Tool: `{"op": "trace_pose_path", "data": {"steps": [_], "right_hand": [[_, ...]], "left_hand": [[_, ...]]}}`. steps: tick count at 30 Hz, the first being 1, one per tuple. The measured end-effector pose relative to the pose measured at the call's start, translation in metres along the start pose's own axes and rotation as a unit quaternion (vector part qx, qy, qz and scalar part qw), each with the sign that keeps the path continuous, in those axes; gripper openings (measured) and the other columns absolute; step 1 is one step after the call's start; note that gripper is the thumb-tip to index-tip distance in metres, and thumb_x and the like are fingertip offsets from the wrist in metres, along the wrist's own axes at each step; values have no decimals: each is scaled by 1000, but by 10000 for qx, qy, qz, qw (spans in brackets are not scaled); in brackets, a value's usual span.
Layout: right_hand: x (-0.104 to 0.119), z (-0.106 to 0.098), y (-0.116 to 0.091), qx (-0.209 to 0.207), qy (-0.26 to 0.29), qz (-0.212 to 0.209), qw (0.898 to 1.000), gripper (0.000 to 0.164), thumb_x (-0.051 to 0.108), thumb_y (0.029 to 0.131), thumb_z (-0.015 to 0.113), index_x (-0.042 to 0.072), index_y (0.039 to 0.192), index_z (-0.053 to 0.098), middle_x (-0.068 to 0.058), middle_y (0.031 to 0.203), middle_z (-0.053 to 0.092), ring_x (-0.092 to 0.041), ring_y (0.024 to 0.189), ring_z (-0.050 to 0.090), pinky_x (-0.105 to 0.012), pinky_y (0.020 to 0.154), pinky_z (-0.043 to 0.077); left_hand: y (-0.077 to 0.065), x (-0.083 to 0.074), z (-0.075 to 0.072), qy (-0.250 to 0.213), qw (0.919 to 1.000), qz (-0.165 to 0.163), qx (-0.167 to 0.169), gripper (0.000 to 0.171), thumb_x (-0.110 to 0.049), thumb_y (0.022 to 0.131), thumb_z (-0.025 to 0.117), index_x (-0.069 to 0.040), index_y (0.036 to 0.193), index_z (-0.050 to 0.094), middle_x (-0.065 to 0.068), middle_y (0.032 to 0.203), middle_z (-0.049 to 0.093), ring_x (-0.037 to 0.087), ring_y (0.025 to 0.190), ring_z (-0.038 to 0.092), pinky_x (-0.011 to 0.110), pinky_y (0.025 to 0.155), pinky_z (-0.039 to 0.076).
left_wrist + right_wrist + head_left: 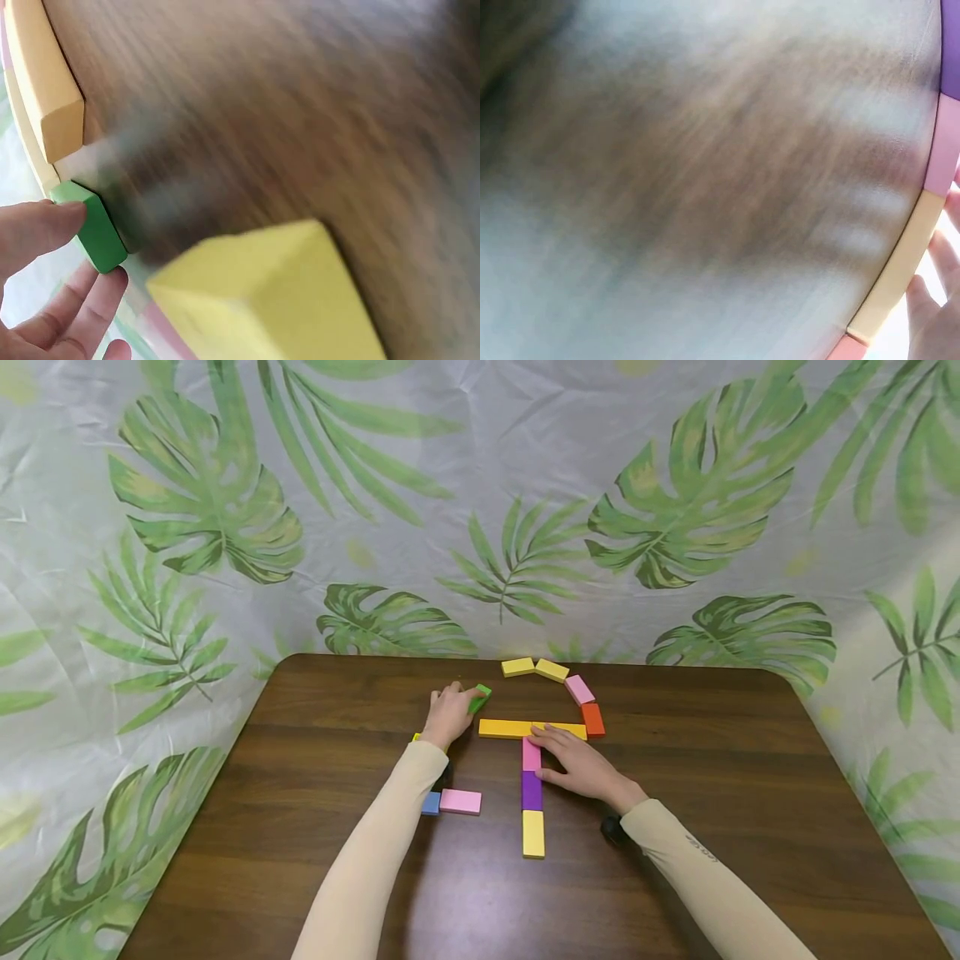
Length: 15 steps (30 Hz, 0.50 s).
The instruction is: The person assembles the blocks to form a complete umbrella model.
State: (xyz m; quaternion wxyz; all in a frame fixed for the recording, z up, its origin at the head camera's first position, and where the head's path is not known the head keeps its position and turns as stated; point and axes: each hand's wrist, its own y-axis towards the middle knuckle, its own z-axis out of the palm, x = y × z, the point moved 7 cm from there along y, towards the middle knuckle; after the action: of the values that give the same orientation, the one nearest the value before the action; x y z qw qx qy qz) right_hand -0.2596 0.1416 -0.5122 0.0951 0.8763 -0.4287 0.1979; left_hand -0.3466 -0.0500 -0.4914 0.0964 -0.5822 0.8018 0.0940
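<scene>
My left hand (pixel 448 714) pinches a small green block (pixel 480 698) near the back of the table; in the left wrist view, thumb and fingers hold the green block (pixel 101 232) by its ends. Just to the right lies a long orange-yellow block (pixel 502 728). Fingers of my right hand (pixel 581 766) rest, fairly straight, on that long block and by the pink block (pixel 531 758) below it. A purple block (pixel 532 791) and a yellow block (pixel 533 835) continue the column towards me. Partly hidden by the left wrist is another yellow block (pixel 277 300).
Behind the long block, two pale yellow blocks (pixel 517 667), a pink block (pixel 580 689) and a red block (pixel 593 721) form a curve. Beside the left forearm lie a light pink block (pixel 461 802) and a partly covered blue block (pixel 431 803). A leaf-patterned cloth (pixel 405 543) hangs behind the table.
</scene>
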Motion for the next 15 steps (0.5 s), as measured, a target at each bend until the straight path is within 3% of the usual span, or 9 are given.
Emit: {"op": "trace_pose_path", "data": {"steps": [8, 15], "right_hand": [[1, 0, -1, 22, -4, 16, 10000, 65, 39, 93, 60, 7, 146, 40, -12, 151, 34, -32, 140, 25, -48, 111, 23], [5, -4, -1, -87, 22, -125, 9999, 64, 36, 92, 62, 5, 144, 41, -14, 150, 35, -34, 139, 27, -50, 110, 24]], "left_hand": [[6, -6, -2, -283, 9990, 89, -325, 42, -3, 86, 68, -19, 124, 66, 18, 107, 59, 34, 96, 58, 45, 79, 43], [14, -9, -2, -274, 9993, -44, -244, 41, -2, 87, 66, -19, 125, 66, 18, 109, 58, 34, 98, 57, 44, 80, 43]]}}
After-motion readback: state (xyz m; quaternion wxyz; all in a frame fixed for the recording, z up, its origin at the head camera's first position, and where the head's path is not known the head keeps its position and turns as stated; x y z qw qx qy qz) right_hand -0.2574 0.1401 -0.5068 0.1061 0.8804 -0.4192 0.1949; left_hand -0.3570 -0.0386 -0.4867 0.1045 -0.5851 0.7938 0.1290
